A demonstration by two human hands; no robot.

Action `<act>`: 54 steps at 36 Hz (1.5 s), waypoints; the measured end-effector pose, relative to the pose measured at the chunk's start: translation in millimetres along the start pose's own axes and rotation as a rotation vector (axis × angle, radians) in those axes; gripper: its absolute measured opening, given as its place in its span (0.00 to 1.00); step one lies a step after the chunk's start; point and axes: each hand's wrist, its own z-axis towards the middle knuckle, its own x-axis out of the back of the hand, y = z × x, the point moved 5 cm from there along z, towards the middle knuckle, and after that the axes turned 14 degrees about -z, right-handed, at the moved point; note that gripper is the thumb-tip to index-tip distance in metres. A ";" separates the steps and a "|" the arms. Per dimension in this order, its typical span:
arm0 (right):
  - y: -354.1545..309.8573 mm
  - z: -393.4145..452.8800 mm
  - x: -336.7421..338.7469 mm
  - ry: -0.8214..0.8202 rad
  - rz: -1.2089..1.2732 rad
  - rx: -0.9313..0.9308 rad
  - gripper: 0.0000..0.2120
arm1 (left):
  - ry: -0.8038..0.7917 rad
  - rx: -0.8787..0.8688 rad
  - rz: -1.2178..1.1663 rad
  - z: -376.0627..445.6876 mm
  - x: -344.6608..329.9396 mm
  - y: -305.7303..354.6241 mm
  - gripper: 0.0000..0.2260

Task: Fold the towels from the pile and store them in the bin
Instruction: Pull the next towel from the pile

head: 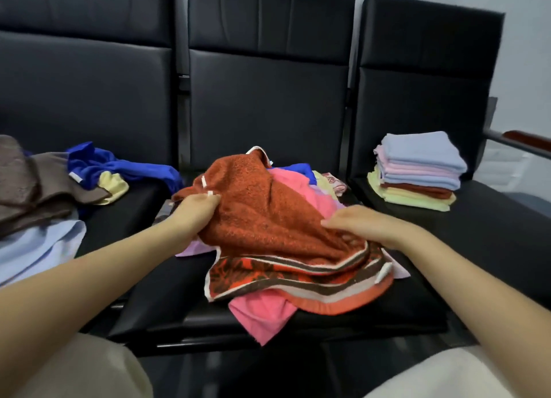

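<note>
A rust-orange towel [268, 219] with a brown, white and orange patterned border lies crumpled on top of a pile on the middle black seat. My left hand [196, 210] grips its left edge near a white tag. My right hand [357, 225] lies on its right side, fingers curled into the cloth. Under it are a pink towel [262, 311], a lilac one and others. A stack of folded towels [417, 171] in blue, pink, rust and yellow sits on the right seat. No bin is in view.
On the left seat lie loose towels: brown [32, 183], royal blue [119, 165], pale yellow [114, 186] and light blue [35, 248]. Black seat backs [268, 84] rise behind. A wooden armrest [524, 138] is at the far right. My knees show at the bottom.
</note>
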 end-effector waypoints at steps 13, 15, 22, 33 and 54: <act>-31.9 19.4 1.4 0.505 -0.012 0.147 0.08 | -0.008 -0.032 0.117 17.2 19.3 -9.7 0.19; -41.2 31.1 -4.0 0.503 -0.007 0.134 0.08 | -0.011 -0.005 0.015 25.2 17.3 -7.7 0.21; -72.7 73.3 -24.3 0.202 0.376 -0.012 0.15 | 0.014 0.013 -0.144 47.3 -1.2 0.7 0.18; -61.0 91.7 -0.3 0.150 1.249 0.102 0.13 | 0.158 -0.492 -0.278 40.1 20.3 50.1 0.10; -46.2 39.3 -46.7 0.100 0.560 0.158 0.12 | -0.538 -0.243 0.440 -2.7 0.7 -7.0 0.24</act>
